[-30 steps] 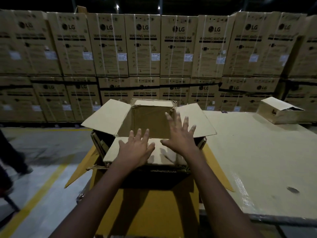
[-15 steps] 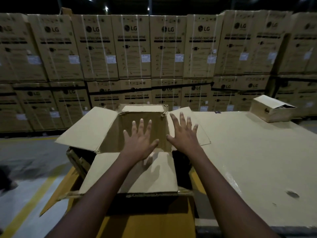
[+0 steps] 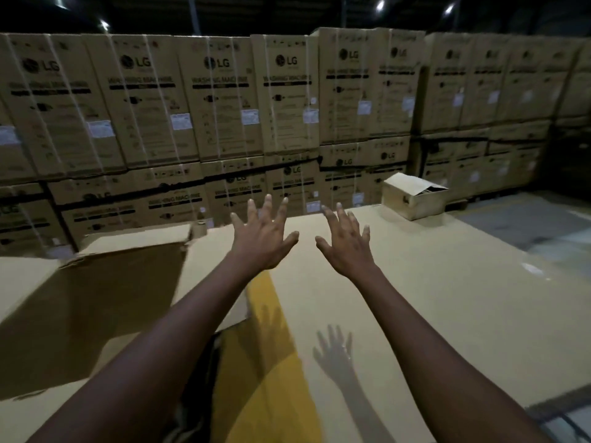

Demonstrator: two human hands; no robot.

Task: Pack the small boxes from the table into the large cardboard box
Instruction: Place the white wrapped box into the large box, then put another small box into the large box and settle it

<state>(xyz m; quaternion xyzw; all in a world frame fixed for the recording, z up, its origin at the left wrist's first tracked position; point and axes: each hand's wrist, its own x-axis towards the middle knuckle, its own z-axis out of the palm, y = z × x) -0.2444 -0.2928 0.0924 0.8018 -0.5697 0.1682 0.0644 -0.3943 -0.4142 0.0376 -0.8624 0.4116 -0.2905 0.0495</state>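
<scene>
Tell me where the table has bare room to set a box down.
The table is bare from the right hand out to its right edge, and back to the small box at the far edge. Crowded on the left: the large cardboard box and its open flaps spread left of the left hand.

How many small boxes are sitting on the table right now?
1. The small box sits at the far edge of the table, beyond the right hand. Others may be out of view.

left grip (image 3: 262,241): I see fingers spread, nthg held
right grip (image 3: 347,247): same, over worktop (image 3: 447,298)
small box (image 3: 412,198): far rt on worktop
</scene>
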